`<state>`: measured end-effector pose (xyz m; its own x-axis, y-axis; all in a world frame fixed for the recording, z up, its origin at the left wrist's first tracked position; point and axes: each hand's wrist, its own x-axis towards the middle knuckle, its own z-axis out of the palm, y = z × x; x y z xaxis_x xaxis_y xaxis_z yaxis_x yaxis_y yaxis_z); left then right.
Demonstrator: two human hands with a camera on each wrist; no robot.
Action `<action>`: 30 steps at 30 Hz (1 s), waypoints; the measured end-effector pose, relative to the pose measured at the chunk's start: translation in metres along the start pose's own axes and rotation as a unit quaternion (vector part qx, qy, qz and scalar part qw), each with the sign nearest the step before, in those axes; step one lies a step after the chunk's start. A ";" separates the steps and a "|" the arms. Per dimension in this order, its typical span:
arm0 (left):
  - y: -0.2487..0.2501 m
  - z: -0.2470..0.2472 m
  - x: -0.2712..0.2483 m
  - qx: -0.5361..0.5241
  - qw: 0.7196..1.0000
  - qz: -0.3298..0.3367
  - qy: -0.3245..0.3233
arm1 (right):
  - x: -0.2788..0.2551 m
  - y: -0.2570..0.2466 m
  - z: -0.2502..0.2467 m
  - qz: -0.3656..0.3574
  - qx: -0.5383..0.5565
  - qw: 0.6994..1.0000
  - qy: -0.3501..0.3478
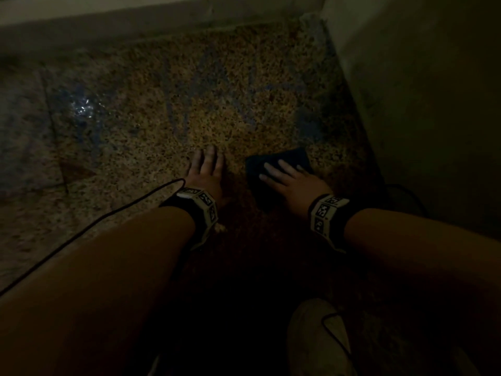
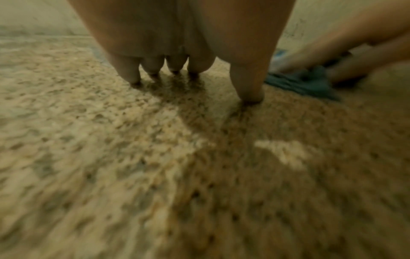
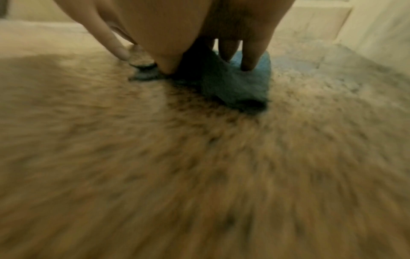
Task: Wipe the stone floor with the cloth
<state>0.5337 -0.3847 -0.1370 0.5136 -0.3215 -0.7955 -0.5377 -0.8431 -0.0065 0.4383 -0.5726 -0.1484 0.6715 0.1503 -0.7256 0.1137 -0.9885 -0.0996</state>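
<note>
We saw the right hand (image 1: 291, 180) lying flat on the cloth (image 1: 282, 164), fingers straight and spread, pressing it to the floor (image 1: 189, 104) rather than gripping it. The cloth was a dark blue-green, bunched under the palm, and it sat on the speckled stone near the wall (image 1: 420, 104) on the right. In the right wrist view the fingertips (image 3: 248, 64) dug into the blue cloth (image 3: 233, 82), with one corner of it poking out past the thumb side; that view was blurred, so we could not make out finer folds.

The left hand (image 1: 207, 172) rested on the bare floor just beside the cloth, apart from it, fingers straight and together, holding nothing. In the left wrist view its fingertips (image 2: 133, 77) and thumb touched the stone (image 2: 111, 140), and the cloth (image 2: 306, 84) showed to the right under the other hand (image 2: 332, 52).

Both wrists wore bands (image 1: 203, 204) with black-and-white markers, and a thin black cable (image 1: 89, 226) ran from the left one across the floor. Wet streaks (image 1: 81, 107) glinted on the stone farther out. A pale shoe (image 1: 317, 337) showed low in the head view.
</note>
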 end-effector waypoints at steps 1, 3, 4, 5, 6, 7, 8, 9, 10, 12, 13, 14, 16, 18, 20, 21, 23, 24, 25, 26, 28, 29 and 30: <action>0.000 0.001 0.001 0.002 1.000 -0.001 -0.002 | 0.005 0.000 -0.004 0.008 0.011 1.000 0.014; 0.000 0.002 0.001 0.006 1.000 -0.002 -0.004 | 0.017 0.002 -0.015 0.022 0.036 0.999 0.028; 0.000 0.002 0.001 0.007 1.000 -0.002 -0.003 | 0.023 0.003 -0.023 0.029 0.043 0.998 0.027; 0.000 0.003 0.002 0.008 1.000 -0.001 -0.003 | 0.028 0.004 -0.029 0.034 0.046 0.998 0.025; 0.000 0.003 0.002 0.009 1.000 -0.001 -0.003 | 0.032 0.006 -0.035 0.039 0.047 0.998 0.024; 0.000 0.004 0.003 0.010 1.000 -0.003 -0.004 | 0.036 0.008 -0.039 0.044 0.048 0.998 0.025; -0.001 0.004 0.003 0.009 1.000 -0.003 -0.005 | 0.039 0.009 -0.041 0.047 0.049 0.997 0.027; -0.001 0.004 0.002 0.006 1.000 -0.003 -0.006 | 0.040 0.009 -0.041 0.047 0.048 0.997 0.028; -0.002 0.004 0.002 -0.001 1.000 -0.001 -0.006 | 0.040 0.008 -0.041 0.044 0.046 0.998 0.028; -0.001 0.003 0.002 -0.028 1.000 -0.003 -0.001 | 0.038 0.007 -0.039 0.035 0.040 0.998 0.028; 0.001 0.001 0.002 -0.044 0.999 -0.010 0.002 | 0.035 0.008 -0.039 0.030 0.036 0.999 0.027; 0.004 -0.002 0.002 -0.056 0.998 -0.017 0.004 | 0.032 0.009 -0.037 0.024 0.033 0.999 0.023; 0.010 -0.005 0.002 -0.058 0.998 -0.020 0.010 | 0.021 0.011 -0.030 0.002 0.026 1.000 0.010; 0.018 -0.008 0.003 -0.037 0.999 -0.006 0.016 | 0.007 0.016 -0.016 -0.008 0.013 1.000 0.006; 0.025 -0.012 0.005 -0.028 0.999 0.010 0.022 | -0.009 0.021 -0.002 -0.011 -0.016 1.000 -0.011; 0.030 -0.015 0.007 -0.027 0.999 0.017 0.023 | -0.016 0.023 0.004 -0.012 -0.029 0.999 -0.026; 0.039 -0.020 0.012 -0.026 0.999 0.026 0.019 | -0.027 0.026 0.012 -0.011 -0.041 0.998 -0.047; 0.043 -0.022 0.015 -0.026 0.999 0.030 0.015 | -0.029 0.028 0.014 -0.010 -0.039 0.998 -0.050; 0.047 -0.022 0.018 -0.027 0.999 0.032 0.011 | -0.030 0.029 0.015 -0.010 -0.032 0.998 -0.048; 0.049 -0.022 0.020 -0.027 0.999 0.032 0.011 | -0.030 0.028 0.016 -0.010 -0.025 0.999 -0.044; 0.052 -0.018 0.024 -0.022 0.999 0.030 0.018 | -0.027 0.030 0.018 -0.010 -0.009 0.999 -0.029; 0.053 -0.016 0.024 -0.019 0.999 0.027 0.019 | -0.024 0.032 0.019 -0.010 -0.002 1.000 -0.020; 0.053 -0.015 0.025 -0.015 0.999 0.024 0.020 | -0.019 0.035 0.019 -0.006 0.005 1.000 -0.007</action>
<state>0.5280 -0.4440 -0.1481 0.5143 -0.3775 -0.7701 -0.5416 -0.8391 0.0496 0.4152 -0.6104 -0.1508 0.6593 0.1619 -0.7342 0.1144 -0.9868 -0.1149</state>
